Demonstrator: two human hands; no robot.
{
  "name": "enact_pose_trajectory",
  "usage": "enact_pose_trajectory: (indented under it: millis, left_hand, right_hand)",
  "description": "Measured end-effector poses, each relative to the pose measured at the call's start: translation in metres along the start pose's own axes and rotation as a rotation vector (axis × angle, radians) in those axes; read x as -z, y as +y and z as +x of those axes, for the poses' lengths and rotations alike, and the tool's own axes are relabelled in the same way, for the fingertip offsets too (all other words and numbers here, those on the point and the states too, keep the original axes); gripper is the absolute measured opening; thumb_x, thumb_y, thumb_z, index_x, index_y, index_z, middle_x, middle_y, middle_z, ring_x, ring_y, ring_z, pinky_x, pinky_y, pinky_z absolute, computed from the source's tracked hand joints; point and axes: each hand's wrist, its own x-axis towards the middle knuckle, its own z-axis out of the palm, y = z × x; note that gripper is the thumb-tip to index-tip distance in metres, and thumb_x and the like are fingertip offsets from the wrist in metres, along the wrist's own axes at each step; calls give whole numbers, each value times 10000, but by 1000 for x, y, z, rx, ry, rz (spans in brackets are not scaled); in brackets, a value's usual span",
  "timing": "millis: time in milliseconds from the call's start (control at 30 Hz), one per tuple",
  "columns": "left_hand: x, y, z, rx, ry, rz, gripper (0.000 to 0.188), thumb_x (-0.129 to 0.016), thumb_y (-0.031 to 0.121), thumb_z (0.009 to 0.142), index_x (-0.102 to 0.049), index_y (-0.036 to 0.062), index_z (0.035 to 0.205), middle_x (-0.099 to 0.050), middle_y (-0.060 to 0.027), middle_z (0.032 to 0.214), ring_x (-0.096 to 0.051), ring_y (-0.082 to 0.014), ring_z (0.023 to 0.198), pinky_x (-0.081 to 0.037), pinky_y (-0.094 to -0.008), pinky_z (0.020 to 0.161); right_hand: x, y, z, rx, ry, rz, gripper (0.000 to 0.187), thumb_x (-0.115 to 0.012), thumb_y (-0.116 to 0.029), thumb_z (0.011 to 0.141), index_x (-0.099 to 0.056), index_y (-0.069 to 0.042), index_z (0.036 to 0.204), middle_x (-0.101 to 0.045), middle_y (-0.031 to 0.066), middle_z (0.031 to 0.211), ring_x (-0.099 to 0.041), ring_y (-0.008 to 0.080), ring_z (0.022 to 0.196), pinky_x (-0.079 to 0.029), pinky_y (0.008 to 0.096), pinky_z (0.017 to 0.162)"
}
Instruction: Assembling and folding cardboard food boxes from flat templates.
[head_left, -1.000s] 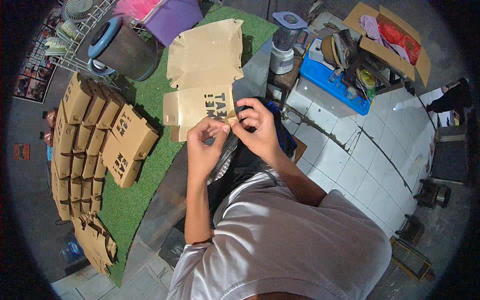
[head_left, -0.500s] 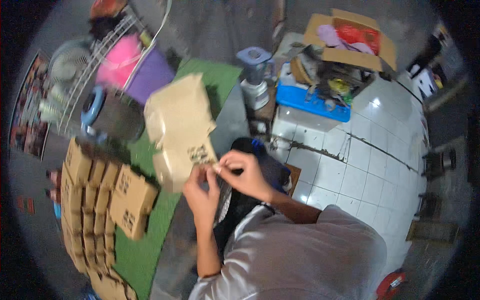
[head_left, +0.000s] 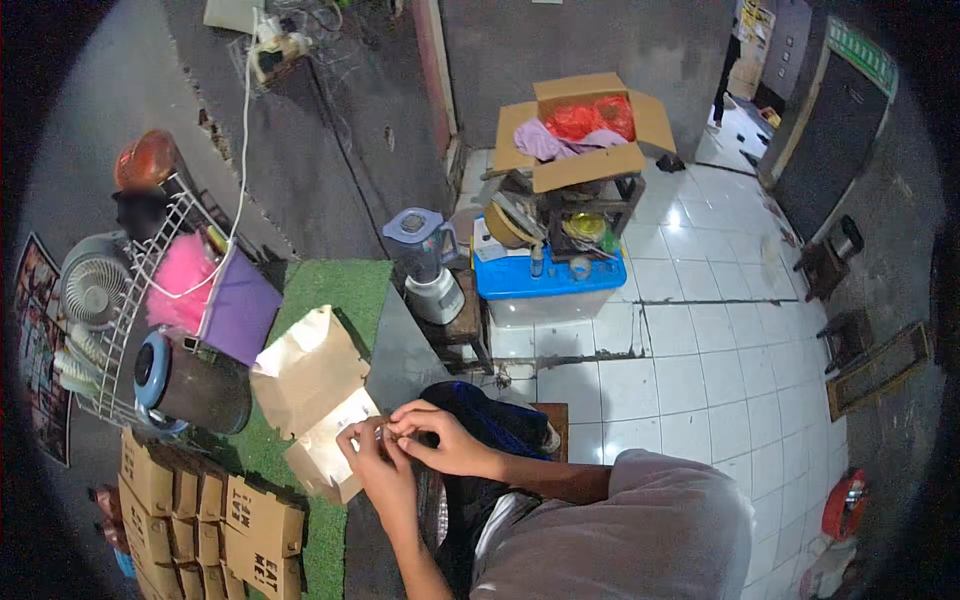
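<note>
And here I have the left hand (head_left: 385, 472) and right hand (head_left: 440, 443) meeting, fingertips pinched at the right edge of an unfolded cardboard box (head_left: 310, 378), though the fingers hide exactly which flap they grip. The box lies open on the green mat (head_left: 345, 285), folded boxes (head_left: 185, 530) stacked near left, purple bin (head_left: 243, 308) far left, blender (head_left: 432, 295) far right.

Short words in bold black capitals (head_left: 240, 505), on stacked brown cardboard boxes (head_left: 208, 540), lower left
</note>
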Motion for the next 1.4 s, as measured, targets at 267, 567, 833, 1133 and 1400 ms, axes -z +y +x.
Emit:
enact_pose_trajectory:
  millis: [267, 567, 833, 1133, 1400]
  left_hand:
    - [29, -6, 0, 21, -92, -46, 503, -525, -102, 875, -506, -76, 1377, -661, -260, 1128, -687, -316, 965, -525, -393, 868]
    - [64, -7, -20, 58, 273, 27, 298, -524, 61, 951, -590, -42, 1222, -628, -233, 1131, -617, -403, 1096, -479, -424, 958]
    - [53, -35, -57, 368, 557, -410, 176, -616, 33, 948, -608, -17, 1117, -607, -126, 1185, -612, -143, 1034, -502, -276, 851]
    - [52, -49, -50, 560, 224, -601, 176, -627, 168, 992, -650, 1, 940, -669, -26, 744, -631, -78, 647, -483, -225, 561]
    - [53, -42, -55, 557, 311, -806, 165, -620, 212, 997, -665, 60, 951, -577, 35, 761, -515, -59, 677, -401, -214, 616]
  right_hand:
    - [-12, -21, 15, -24, -84, -128, 573, -678, -96, 856, -498, -96, 1401, -522, 151, 1384, -570, 300, 1188, -482, 430, 981]
    - [-30, -49, 23, 289, -252, -867, 516, -771, -272, 717, -649, -195, 1212, -406, 91, 1505, -315, 354, 1423, -196, 651, 1078]
    - [-50, -24, 26, 314, -493, -638, 242, -736, -157, 819, -724, -143, 1060, -691, 2, 930, -647, 215, 919, -353, 478, 997]
    - [-26, -41, 34, 250, -606, -455, 184, -710, -71, 843, -728, -51, 1026, -657, 102, 920, -672, 290, 862, -528, 396, 781]
    - [-25, -52, 36, 144, -463, -448, 112, -728, -78, 841, -699, -8, 924, -665, 125, 844, -683, 279, 771, -545, 342, 724]
